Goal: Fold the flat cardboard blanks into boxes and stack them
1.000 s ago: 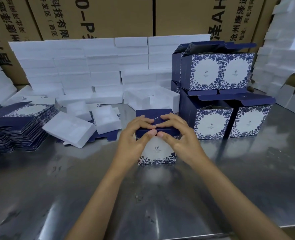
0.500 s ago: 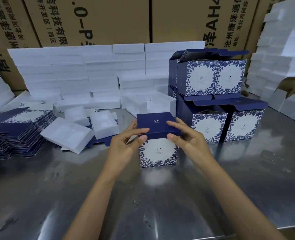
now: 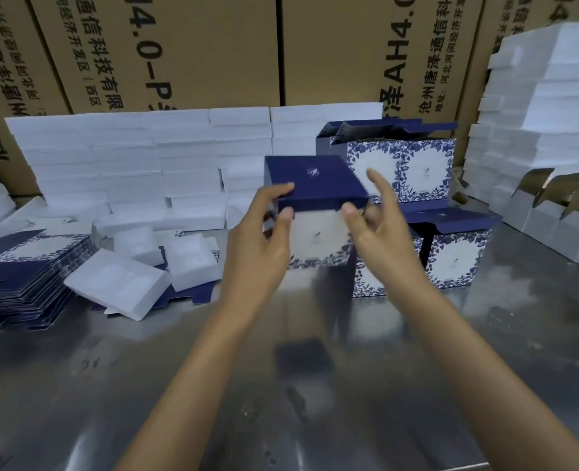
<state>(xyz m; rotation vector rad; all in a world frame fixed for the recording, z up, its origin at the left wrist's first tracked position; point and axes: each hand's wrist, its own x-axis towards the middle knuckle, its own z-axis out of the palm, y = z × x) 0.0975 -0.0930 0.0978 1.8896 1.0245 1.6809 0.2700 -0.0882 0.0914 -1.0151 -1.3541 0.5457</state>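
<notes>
The left hand (image 3: 264, 239) grips the folded box (image 3: 315, 212) at its left side, thumb on the white front face and fingers curled over the edge of the dark blue lid. The right hand (image 3: 379, 222) is at the box's right side, thumb touching the front corner under the lid, while its fingers are stretched out straight and apart behind the box; they look free of it, though motion blur makes the contact hard to judge. The box is lifted clear of the counter (image 3: 485, 351), tilted a little so its blue top faces up toward the person, and its blurred reflection shows on the shiny metal below.

Just behind and to the right of the hands, finished boxes (image 3: 451, 263) with blue floral borders stand in two tiers, the upper ones with their blue flaps sticking up. To the left, a few loose white foam inserts (image 3: 118, 287) lie tumbled on the counter, partly on top of a flat blue blank. Further left, at the counter's edge, a thick pile of flat blanks (image 3: 26, 277) lies fanned out. A low wall of stacked white foam blocks (image 3: 128, 158) runs along the back, and another tall stack of foam (image 3: 546, 113) rises on the right. Behind everything stand large brown shipping cartons (image 3: 213, 52) printed with black lettering.
</notes>
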